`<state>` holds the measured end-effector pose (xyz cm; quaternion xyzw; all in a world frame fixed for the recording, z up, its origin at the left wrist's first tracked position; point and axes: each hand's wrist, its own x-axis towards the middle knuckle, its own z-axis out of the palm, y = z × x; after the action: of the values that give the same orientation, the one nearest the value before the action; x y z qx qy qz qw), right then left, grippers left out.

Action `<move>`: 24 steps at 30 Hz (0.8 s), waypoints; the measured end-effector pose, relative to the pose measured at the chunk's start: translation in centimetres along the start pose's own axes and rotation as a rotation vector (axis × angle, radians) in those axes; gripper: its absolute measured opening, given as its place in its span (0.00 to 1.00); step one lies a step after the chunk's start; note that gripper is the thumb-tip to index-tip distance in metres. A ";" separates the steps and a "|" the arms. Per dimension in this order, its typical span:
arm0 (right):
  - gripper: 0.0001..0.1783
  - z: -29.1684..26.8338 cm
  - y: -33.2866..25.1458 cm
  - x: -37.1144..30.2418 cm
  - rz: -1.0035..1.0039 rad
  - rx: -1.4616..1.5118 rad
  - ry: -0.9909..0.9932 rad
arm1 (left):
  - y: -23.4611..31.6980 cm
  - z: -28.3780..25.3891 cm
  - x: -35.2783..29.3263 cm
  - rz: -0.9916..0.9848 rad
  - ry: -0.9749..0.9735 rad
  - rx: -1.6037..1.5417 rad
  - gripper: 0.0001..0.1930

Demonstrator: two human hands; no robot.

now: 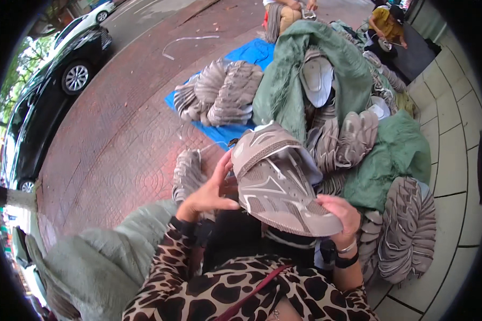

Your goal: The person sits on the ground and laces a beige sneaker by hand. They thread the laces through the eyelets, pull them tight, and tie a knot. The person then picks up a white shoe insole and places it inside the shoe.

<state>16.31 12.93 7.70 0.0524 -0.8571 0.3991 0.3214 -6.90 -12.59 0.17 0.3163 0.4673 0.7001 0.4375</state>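
Observation:
In front of my body I hold a taupe shoe upper with mesh panels, pale trim lines and a short white cord at its opening. My left hand is at its left edge, thumb along the near side and fingers partly hidden behind it. My right hand grips the lower right end, with the thumb on top and the other fingers mostly out of sight underneath. Just beyond the piece, a bundle of similar uppers leans against a large green woven sack, and a pale insole-like piece shows in the sack's mouth.
Coiled stacks of uppers lie on a blue sheet and at the right. Another green sack slumps there; a grey-green sack is at lower left. Two people sit farther off, one in a yellow top. A black car stands left.

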 end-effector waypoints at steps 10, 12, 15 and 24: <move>0.18 3.5 -3.2 -9.1 0.077 0.113 -0.218 | 3.7 5.1 -0.5 -0.105 0.080 1.003 0.48; 0.17 3.3 -2.6 -9.5 0.131 0.165 -0.160 | 2.5 3.5 -0.6 -0.213 0.158 0.810 0.36; 0.15 3.8 -1.9 -10.7 0.281 0.308 0.026 | 1.6 2.3 -1.3 -0.098 0.301 0.409 0.24; 0.09 3.6 -0.1 -9.9 0.095 0.082 0.127 | 0.2 6.1 -1.3 -0.089 0.183 0.405 0.20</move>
<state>22.30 8.69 0.20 -0.0005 -0.8194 0.4511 0.3536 -1.23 -11.50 2.56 0.3119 0.6495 0.5979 0.3513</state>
